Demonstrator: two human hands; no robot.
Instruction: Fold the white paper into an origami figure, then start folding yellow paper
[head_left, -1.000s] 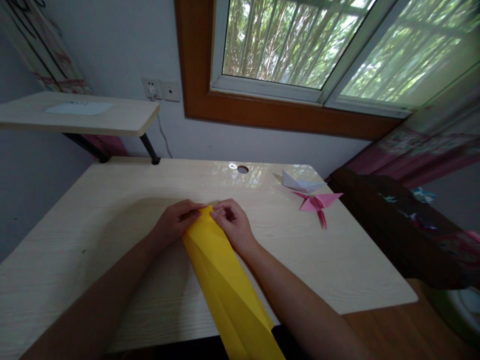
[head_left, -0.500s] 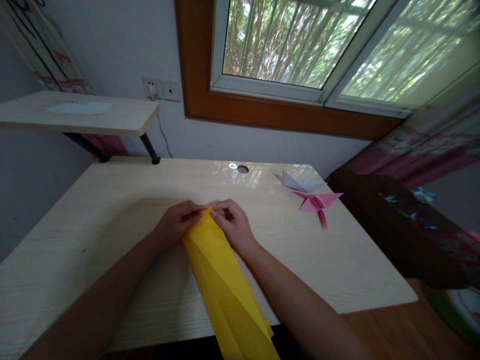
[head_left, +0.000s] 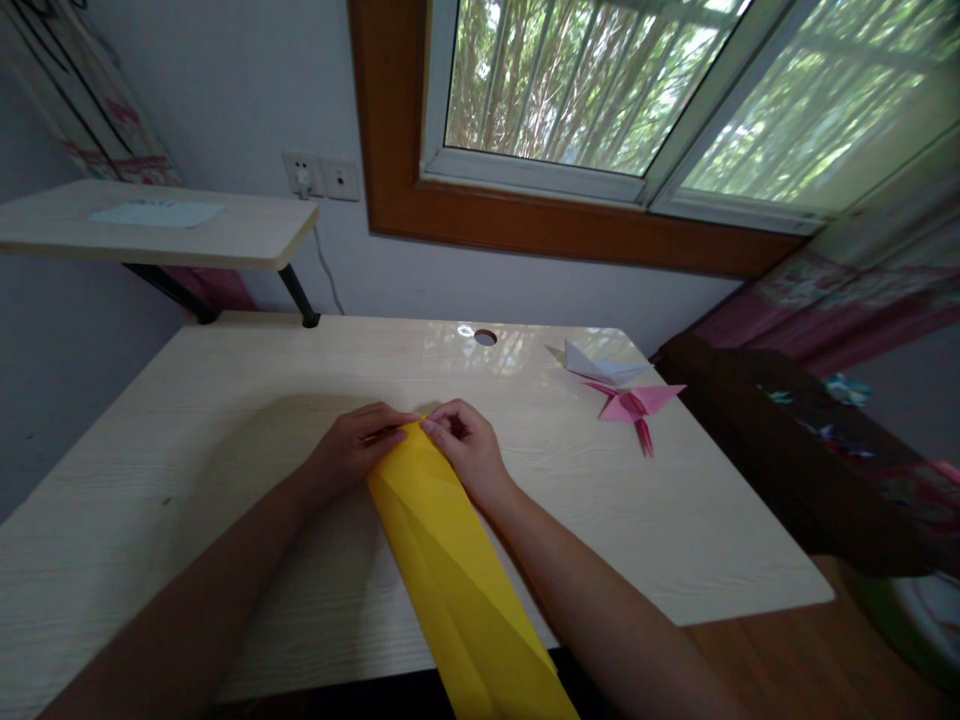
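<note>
I have both hands at the far tip of the yellow paper (head_left: 450, 560), which lies as a long folded strip down the middle of the desk (head_left: 187, 470) and runs off its near edge toward me. My left hand (head_left: 349, 450) pinches the tip from the left, fingers pressed together on the paper; my right hand (head_left: 469, 450) pinches it from the right, thumb and forefinger closed on the same point, the two hands nearly touching. The strip is bright yellow, with long creases along its length and a pointed far end. To the left the desk is bare out to its rounded edge; beyond my hands it stays bare up to the cable hole (head_left: 485, 338). On the right, well apart, sit a pink origami (head_left: 636, 405) and a white origami (head_left: 604, 367) near the far right corner. I can read no writing anywhere.
</note>
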